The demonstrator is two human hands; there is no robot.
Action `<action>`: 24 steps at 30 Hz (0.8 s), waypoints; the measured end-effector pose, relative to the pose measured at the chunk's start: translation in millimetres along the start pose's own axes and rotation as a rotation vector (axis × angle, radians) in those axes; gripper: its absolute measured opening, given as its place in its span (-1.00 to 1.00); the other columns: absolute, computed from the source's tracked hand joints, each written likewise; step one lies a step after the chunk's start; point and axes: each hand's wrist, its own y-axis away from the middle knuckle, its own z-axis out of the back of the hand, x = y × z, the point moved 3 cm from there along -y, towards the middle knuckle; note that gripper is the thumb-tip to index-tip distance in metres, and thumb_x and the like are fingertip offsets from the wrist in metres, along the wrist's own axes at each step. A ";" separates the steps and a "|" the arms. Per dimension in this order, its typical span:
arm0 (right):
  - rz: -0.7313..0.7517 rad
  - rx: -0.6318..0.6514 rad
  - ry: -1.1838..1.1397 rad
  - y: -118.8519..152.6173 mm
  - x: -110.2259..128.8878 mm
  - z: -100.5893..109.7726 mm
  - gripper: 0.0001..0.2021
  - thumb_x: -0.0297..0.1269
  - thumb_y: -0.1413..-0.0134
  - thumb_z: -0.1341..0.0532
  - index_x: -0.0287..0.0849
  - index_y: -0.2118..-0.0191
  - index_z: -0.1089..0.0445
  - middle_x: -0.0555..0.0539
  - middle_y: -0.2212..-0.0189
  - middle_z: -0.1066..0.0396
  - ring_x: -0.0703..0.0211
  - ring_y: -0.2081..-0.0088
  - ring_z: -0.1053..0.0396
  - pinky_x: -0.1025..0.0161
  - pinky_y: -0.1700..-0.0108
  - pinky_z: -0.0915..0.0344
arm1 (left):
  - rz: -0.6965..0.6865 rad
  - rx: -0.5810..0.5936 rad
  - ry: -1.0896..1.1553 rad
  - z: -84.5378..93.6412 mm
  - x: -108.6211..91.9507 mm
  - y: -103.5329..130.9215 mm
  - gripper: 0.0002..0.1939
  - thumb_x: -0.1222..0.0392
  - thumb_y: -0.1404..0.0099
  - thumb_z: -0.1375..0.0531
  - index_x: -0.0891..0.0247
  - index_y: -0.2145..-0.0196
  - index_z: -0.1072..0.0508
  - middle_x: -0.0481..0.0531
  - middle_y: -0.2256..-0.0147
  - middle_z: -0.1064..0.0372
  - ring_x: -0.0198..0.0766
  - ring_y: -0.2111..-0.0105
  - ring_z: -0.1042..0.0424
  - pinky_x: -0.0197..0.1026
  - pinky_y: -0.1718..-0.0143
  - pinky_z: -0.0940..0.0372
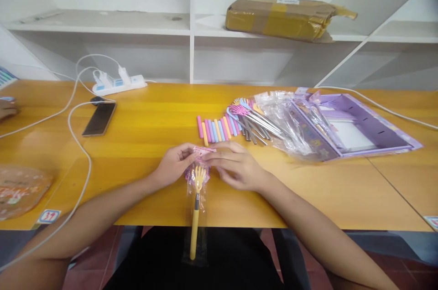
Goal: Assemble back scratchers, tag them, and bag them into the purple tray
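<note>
Between my two hands is the top end of a clear plastic bag (202, 210) with a pink header. Inside it lies a yellow back scratcher (195, 230), claw end up towards my fingers and handle hanging past the table edge. My left hand (176, 162) pinches the header from the left. From the right, my right hand (236, 164) has its fingers closed on the same pink top. Something purple shows behind the bag, mostly hidden. Beyond my hands lie a row of coloured handles (219, 129) and a pile of metal-stemmed back scratchers (253, 114).
Clear bags (287, 121) overlap an open purple box (372, 121) on the right. A phone (100, 119), a power strip (119, 85) and loose white cables occupy the left. Another person's hand (7, 110) shows at the left edge. A taped parcel (278, 18) sits on the shelf.
</note>
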 end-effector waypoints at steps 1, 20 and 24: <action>0.012 -0.005 0.017 1.1 -0.3 0.3 -0.50 -0.55 -0.15 -0.19 0.00 -0.17 -0.47 0.02 -0.02 -0.60 0.00 -0.22 -0.35 -0.06 -0.21 -0.37 | 0.000 0.000 -0.002 -0.3 -0.2 0.2 -0.74 0.03 -0.41 -0.27 0.25 0.08 -0.55 0.09 0.15 -0.59 -0.18 0.15 -0.58 -0.13 0.04 -0.45; -0.602 0.343 -0.859 6.4 -0.7 -30.2 -0.66 -0.01 -0.21 -0.36 -0.21 0.18 -0.43 0.04 0.34 -0.41 0.28 0.35 -0.33 0.33 0.28 -0.31 | 0.001 -0.373 0.243 25.7 1.3 0.1 -0.58 0.15 -0.10 -0.52 0.25 0.12 -0.51 0.00 0.20 -0.56 -0.18 0.19 -0.57 -0.16 0.14 -0.50; -0.684 0.286 -0.836 5.2 -10.5 -19.9 -0.66 0.03 -0.29 -0.28 -0.20 0.19 -0.39 0.05 0.40 -0.37 0.28 0.43 -0.36 0.31 0.36 -0.36 | -0.013 -0.334 0.370 24.7 -7.0 -2.1 -0.56 0.12 -0.16 -0.49 0.22 0.10 -0.43 -0.04 0.21 -0.51 -0.22 0.25 -0.57 -0.15 0.21 -0.52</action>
